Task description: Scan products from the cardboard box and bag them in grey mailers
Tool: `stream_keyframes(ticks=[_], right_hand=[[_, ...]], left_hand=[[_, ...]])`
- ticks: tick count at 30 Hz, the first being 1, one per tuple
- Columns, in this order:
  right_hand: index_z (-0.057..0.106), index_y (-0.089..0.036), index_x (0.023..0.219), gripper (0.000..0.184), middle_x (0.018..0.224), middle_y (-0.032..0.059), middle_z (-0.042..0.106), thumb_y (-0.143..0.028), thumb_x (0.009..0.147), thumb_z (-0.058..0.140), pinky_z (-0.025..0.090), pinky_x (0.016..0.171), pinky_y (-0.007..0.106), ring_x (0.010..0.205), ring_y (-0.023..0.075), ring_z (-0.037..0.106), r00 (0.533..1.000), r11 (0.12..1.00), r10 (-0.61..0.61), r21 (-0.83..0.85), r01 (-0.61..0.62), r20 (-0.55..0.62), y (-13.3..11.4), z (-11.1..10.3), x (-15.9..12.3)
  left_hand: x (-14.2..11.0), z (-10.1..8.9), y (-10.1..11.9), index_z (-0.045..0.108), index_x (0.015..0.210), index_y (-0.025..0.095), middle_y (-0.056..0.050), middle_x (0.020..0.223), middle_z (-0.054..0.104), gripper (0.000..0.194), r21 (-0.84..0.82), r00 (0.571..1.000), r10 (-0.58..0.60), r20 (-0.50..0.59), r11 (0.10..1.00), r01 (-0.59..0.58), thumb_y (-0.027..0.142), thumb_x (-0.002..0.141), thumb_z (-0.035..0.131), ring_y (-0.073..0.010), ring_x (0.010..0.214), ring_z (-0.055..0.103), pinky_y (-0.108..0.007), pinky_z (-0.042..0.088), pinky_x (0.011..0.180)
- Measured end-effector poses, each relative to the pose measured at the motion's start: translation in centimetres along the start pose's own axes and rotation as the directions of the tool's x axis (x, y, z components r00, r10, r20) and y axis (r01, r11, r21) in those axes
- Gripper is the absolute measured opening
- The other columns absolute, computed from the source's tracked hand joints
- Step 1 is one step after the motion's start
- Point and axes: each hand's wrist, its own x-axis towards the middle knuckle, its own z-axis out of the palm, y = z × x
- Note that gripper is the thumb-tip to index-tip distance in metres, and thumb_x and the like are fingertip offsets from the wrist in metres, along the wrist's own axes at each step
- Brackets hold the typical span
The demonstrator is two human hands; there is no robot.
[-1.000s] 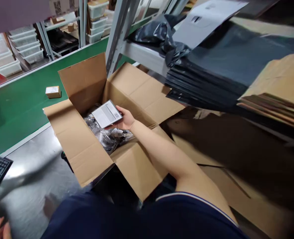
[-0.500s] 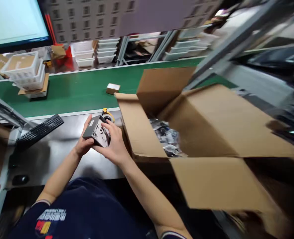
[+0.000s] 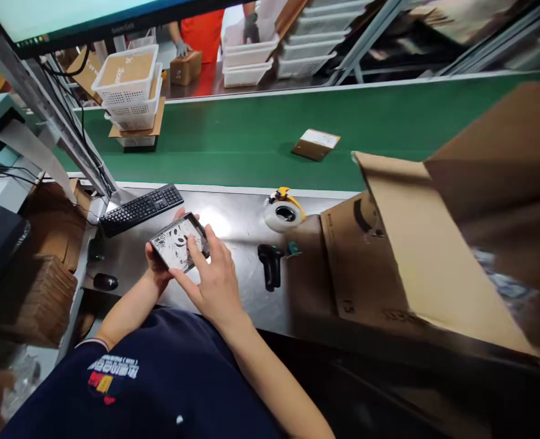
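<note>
My left hand [image 3: 157, 268] holds a small dark box [image 3: 173, 247] from behind and below, its thumb at the left edge. A black-and-white cartoon picture shows on the box's upper face. My right hand [image 3: 219, 283] grips the box from the right, thumb along the lower edge and a finger on the picture. Both hands are above the steel bench, in front of a black keyboard [image 3: 142, 209]. To their right lie a black handheld scanner [image 3: 270, 266] and a tape roll in a yellow dispenser [image 3: 283, 213].
A large open carton [image 3: 361, 262] stands at the right, with plastic-wrapped items [image 3: 503, 277] inside. Beyond the bench runs a green conveyor [image 3: 233, 143] carrying a small carton [image 3: 316, 145] and stacked white baskets [image 3: 130, 91]. A mouse [image 3: 105, 281] lies at left. Across the belt, a co-worker's gloved hand [image 3: 181, 47] touches a box.
The view has swung left, so the large carton appears farther right and the scanner now shows. The small box has tilted, turning its picture face more toward me. Both hands remain on it.
</note>
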Motion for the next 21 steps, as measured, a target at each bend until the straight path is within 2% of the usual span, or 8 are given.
stream_keyframes(ticks=[4,7,10,13,17,21], right_hand=[[0.066,-0.014,0.140,0.058,0.161,0.0300,0.046,-0.052,0.098,0.070,0.055,0.110,0.064,0.145,0.0453,0.052,1.000,0.999,0.010,0.034,-0.010,0.001,-0.6,0.6,0.9],[0.066,-0.019,0.140,0.060,0.166,0.0253,0.044,-0.055,0.093,0.076,0.051,0.116,0.066,0.148,0.0448,0.050,0.994,0.998,0.030,0.054,-0.036,0.110,-0.7,0.1,1.7],[0.062,-0.019,0.146,0.071,0.168,0.0234,0.042,-0.057,0.089,0.081,0.050,0.117,0.065,0.147,0.0447,0.051,0.975,0.990,0.092,0.083,-0.111,0.201,-0.6,-0.4,2.1],[0.055,-0.015,0.152,0.080,0.170,0.0267,0.037,-0.060,0.089,0.079,0.049,0.118,0.066,0.151,0.0459,0.046,0.955,0.971,0.190,0.097,-0.217,0.227,-0.2,-0.5,1.8],[0.050,-0.017,0.153,0.080,0.173,0.0263,0.030,-0.055,0.090,0.080,0.044,0.123,0.065,0.158,0.0418,0.038,0.924,0.910,0.276,0.239,-0.340,0.265,0.5,-0.2,1.1],[0.053,-0.019,0.144,0.080,0.170,0.0244,0.038,-0.052,0.080,0.089,0.040,0.128,0.063,0.159,0.0373,0.037,0.906,0.808,0.365,0.411,-0.422,0.213,1.1,-0.2,0.8]], left_hand=[[-0.4,-1.6,0.9,0.046,0.161,0.035,-0.008,0.166,0.051,0.128,0.037,0.999,0.019,-0.041,0.999,-0.018,0.087,0.049,0.085,-0.0461,0.156,0.039,-0.063,0.041,0.123],[-0.2,-2.8,0.4,0.044,0.162,0.032,-0.012,0.164,0.053,0.134,0.042,1.000,0.026,-0.015,0.999,-0.026,0.090,0.048,0.082,-0.0463,0.153,0.043,-0.064,0.042,0.121],[0.1,-3.5,-0.2,0.042,0.163,0.029,-0.014,0.164,0.052,0.134,0.054,0.999,0.032,0.032,0.998,-0.034,0.091,0.050,0.079,-0.0452,0.151,0.046,-0.065,0.042,0.120],[0.7,-4.0,-0.4,0.045,0.160,0.027,-0.015,0.164,0.051,0.134,0.141,0.999,0.039,0.014,0.989,-0.040,0.096,0.049,0.075,-0.0447,0.155,0.040,-0.063,0.041,0.121],[2.0,-5.0,-0.6,0.051,0.156,0.023,-0.016,0.162,0.054,0.140,0.229,0.998,0.065,-0.004,0.972,-0.062,0.096,0.039,0.077,-0.0457,0.159,0.032,-0.061,0.039,0.124],[2.9,-5.7,-0.9,0.051,0.157,0.023,-0.016,0.164,0.052,0.142,0.219,0.998,0.032,0.055,0.975,-0.043,0.095,0.037,0.078,-0.0479,0.159,0.032,-0.060,0.039,0.126]])
